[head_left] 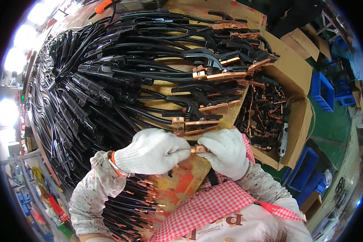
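Note:
My left hand, in a white knit glove, is closed with its fingertips pressed together; what they pinch is hidden. Facing it, my gloved right hand grips a small copper clamp part, which shows between the two hands. Just beyond them on the worktable lie black welding electrode holders with copper jaws and springs, joined to black cables. Loose cables with bare copper ends lie beside my left forearm.
Black handle sleeves and bundled cables cover the table's left. An open cardboard box of copper-and-black clamp parts stands at the right, with a powered screwdriver at its edge. Blue crates sit beyond. An orange-handled tool lies far left.

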`<state>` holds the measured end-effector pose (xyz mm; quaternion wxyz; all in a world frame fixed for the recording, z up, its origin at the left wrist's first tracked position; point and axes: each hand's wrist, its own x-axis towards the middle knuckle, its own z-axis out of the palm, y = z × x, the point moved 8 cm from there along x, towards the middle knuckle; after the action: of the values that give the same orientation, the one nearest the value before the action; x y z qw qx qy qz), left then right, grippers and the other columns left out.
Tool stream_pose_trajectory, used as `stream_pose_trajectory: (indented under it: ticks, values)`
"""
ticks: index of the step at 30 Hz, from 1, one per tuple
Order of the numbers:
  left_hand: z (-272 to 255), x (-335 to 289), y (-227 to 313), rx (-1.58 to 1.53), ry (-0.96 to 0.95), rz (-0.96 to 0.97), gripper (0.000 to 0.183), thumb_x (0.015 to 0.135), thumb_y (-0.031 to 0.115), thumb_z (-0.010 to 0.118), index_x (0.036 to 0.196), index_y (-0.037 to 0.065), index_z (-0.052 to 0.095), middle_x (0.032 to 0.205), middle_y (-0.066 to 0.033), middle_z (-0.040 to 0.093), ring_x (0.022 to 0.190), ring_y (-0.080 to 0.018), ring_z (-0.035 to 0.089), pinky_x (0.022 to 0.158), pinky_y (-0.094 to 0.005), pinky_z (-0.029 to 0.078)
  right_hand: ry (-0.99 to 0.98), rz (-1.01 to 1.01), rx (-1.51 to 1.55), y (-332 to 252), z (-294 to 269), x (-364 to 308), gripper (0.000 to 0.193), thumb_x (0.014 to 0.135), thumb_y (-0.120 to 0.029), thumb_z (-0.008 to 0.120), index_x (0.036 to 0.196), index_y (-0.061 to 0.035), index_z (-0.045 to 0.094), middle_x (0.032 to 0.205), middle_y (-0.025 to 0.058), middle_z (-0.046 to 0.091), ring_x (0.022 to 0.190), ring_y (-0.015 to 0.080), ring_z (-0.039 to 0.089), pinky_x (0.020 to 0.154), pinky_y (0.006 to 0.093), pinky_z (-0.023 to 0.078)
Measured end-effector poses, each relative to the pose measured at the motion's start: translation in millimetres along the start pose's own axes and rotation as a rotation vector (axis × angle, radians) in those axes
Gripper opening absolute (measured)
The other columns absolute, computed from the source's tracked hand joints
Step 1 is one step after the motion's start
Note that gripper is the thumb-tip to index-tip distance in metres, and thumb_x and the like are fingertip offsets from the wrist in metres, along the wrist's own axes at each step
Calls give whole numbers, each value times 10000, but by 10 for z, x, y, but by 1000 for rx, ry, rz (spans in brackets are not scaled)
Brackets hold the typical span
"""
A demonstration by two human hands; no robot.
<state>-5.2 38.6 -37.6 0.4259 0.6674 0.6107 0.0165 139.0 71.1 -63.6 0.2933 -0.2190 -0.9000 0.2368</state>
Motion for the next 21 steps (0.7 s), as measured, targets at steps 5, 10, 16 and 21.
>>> stream_pose_trajectory:
  ticks: [5, 10, 16, 21]
  values:
    - [43, 36, -57, -148, -117, -104, 203, 936, 276, 624, 959, 120, 751, 778, -119, 693, 747, -291, 699, 687, -378, 544, 15, -52, 24, 23, -11, 29, 369, 710, -270, 782, 1043, -146, 681, 973, -9, 691, 819, 206, 638, 708, 376, 437]
    - [50, 66, -27, -72, -139, -111, 203, 934, 266, 605, 934, 115, 742, 782, -117, 695, 751, -293, 697, 693, -376, 544, 6, -71, 54, 11, 10, 52, 366, 706, -250, 776, 1043, -138, 689, 981, -2, 691, 823, 211, 641, 709, 379, 445]
    - [76, 110, -18, -83, -191, -168, 215, 925, 259, 579, 922, 111, 735, 784, -115, 698, 758, -289, 698, 706, -378, 545, 21, -99, 50, -1, 35, 79, 349, 704, -235, 769, 1027, -125, 695, 986, 7, 687, 813, 213, 631, 703, 379, 443]
    - [93, 74, -42, -129, -270, -265, 231, 929, 272, 574, 921, 107, 736, 789, -120, 702, 764, -275, 701, 721, -378, 547, -71, -188, 47, -46, 73, 138, 359, 714, -278, 768, 1027, -131, 671, 980, 0, 668, 819, 207, 613, 687, 370, 433]
